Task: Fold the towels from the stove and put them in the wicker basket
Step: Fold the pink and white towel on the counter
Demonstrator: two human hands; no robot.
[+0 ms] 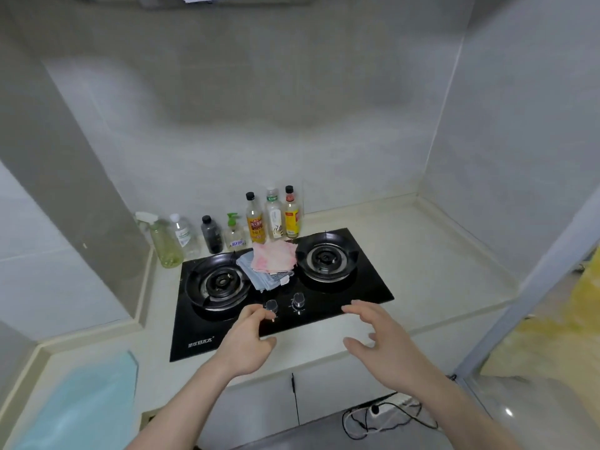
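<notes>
So far nothing is picked up: my left hand and right hand hover apart, fingers loose and empty, over the stove front. The towels lie heaped between the burners. Next I reach forward and lift one; I see no wicker basket.

Seven bottles along wall; blue cloth on counter.

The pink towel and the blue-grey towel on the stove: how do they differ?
The pink towel lies on top of the pile; the blue-grey towel lies underneath, sticking out toward the left burner. The pink towel shows a pale blotchy pattern, while the blue-grey towel looks plain. The pink towel is almost fully visible; the blue-grey towel is partly covered. Both are crumpled, unfolded, and untouched by either hand.
</notes>
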